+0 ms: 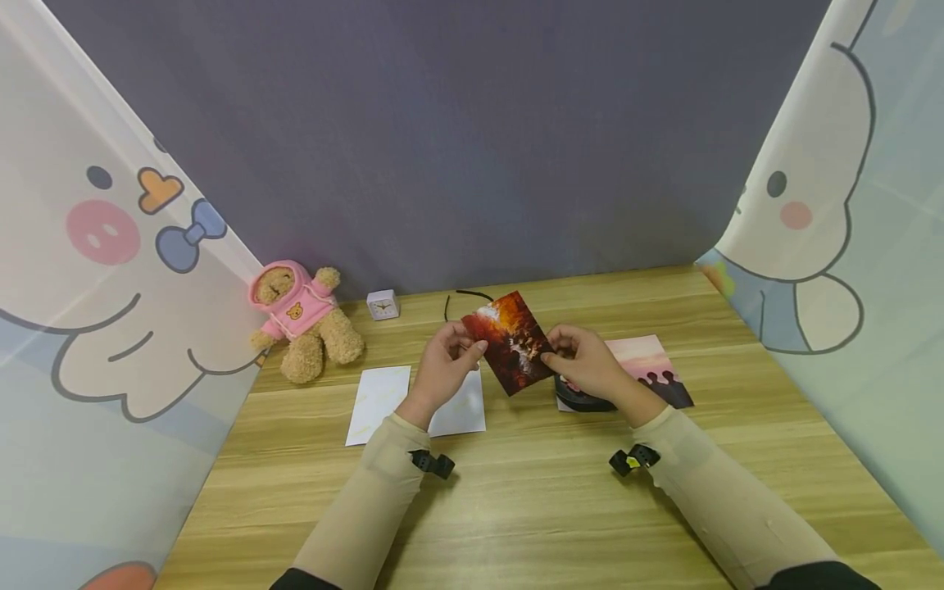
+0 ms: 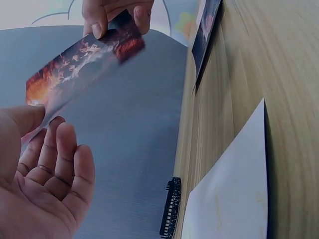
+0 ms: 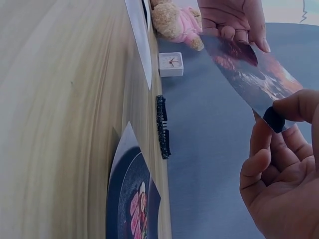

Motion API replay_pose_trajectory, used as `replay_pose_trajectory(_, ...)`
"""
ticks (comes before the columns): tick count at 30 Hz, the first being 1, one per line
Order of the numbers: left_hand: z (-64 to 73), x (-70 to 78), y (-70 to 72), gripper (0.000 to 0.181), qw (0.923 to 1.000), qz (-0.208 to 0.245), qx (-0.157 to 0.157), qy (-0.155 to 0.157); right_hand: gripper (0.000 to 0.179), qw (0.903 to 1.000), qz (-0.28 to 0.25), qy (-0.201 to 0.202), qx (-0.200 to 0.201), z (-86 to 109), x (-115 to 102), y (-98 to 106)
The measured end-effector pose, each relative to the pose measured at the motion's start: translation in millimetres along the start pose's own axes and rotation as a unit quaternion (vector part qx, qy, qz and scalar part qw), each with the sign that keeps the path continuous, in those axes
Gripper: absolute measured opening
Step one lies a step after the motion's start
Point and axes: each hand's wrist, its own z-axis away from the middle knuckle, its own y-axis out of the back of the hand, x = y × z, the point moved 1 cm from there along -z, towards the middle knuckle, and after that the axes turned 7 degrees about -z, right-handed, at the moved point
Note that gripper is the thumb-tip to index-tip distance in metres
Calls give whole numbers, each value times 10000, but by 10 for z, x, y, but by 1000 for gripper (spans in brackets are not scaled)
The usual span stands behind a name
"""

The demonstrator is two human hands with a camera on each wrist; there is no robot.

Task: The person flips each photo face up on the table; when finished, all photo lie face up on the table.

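Observation:
Both hands hold a glossy picture card (image 1: 509,344) printed in fiery red, orange and black, raised and tilted above the table. My left hand (image 1: 446,365) pinches its left edge with the thumb on the printed face. On the opposite side, my right hand (image 1: 586,360) pinches the lower right edge between thumb and fingers. In the right wrist view the card (image 3: 249,74) bends slightly. Below the left hand lie white cards (image 1: 378,401), partly hidden by the forearm. Under the right hand are a dark food picture (image 3: 132,199) and a pink sunset picture (image 1: 642,356).
A teddy bear (image 1: 302,319) in a pink hoodie sits at the back left, beside a small white clock (image 1: 383,305). Behind the hands lies a thin black toothed item (image 3: 162,127). A grey panel (image 1: 457,147) borders the wooden table's (image 1: 531,508) back edge.

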Motion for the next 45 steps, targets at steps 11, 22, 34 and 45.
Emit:
replay_pose_trajectory(11, -3, -30, -32, 20, 9995, 52, -283, -152, 21, 9993, -342, -6, 122, -18, 34, 3)
replay_pose_trajectory(22, 20, -26, -41, 23, 9994, 75, -313, -85, 26, 9984, -549, -149, 66, -19, 16, -11)
replay_pose_trajectory(34, 13, -7, -46, 30, 9992, 275, -277, -59, 24, 9985, -524, -68, 161, -18, 31, 2)
replay_pose_trajectory(45, 22, -25, -44, 46, 9993, 43, -352, 120, 38, 9971, -727, -143, 156, -47, 106, -10)
